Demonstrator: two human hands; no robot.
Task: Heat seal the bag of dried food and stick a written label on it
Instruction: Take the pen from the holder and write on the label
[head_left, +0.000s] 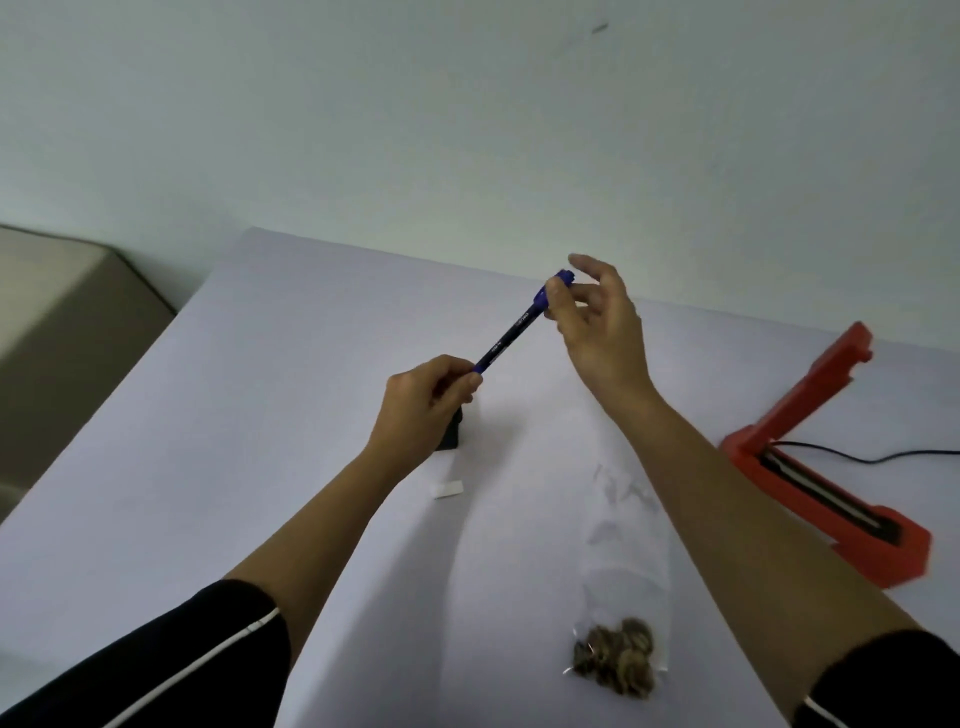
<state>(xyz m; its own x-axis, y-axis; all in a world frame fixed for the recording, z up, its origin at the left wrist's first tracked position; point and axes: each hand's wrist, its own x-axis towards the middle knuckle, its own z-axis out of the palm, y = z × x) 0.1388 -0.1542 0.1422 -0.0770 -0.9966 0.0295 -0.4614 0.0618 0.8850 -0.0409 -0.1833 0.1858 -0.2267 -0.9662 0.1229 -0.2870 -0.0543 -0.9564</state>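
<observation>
The table (156, 519) meets the wall (467, 130) along its far edge, which runs from upper left down to the right. Its left edge slants towards the near left corner of the view, with a beige block (62, 322) beyond it. Both hands are raised over the middle of the table, well away from either edge. The left hand (426, 400) curls its fingers round the lower end of one blue pen (511, 332). The right hand (597, 322) pinches the pen's upper end between thumb and a finger, its other fingers loosely spread. The pen slants up to the right between them, off the surface. One clear bag (623, 561) lies flat below the right forearm, stretching from mid-table towards the near edge, with the dried food (615, 662) heaped at its near end. One small white label (448, 489) lies on the table left of the bag, apart from it and far from the left edge. One black object (451, 436), partly hidden under the left hand, sits just beyond the label. One red heat sealer (810, 467) stands at the right with its lid raised, well apart from the bag. A single black cable (883, 457) runs from it off to the right.
</observation>
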